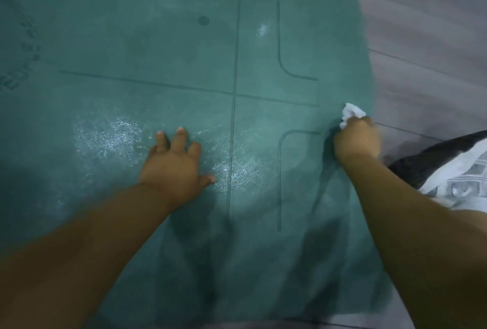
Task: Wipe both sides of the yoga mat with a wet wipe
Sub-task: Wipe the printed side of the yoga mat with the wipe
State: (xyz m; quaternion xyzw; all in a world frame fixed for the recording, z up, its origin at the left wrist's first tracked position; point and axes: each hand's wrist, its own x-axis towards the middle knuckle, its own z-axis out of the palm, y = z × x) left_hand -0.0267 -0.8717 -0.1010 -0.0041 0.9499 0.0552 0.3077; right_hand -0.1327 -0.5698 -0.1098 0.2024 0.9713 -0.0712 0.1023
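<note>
Blurring right hand hides wipe.

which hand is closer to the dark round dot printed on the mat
Left. The left hand presses flat on the yoga mat almost straight below the dot. The right hand, gripping the wet wipe, is farther off at the mat's right edge.
</note>
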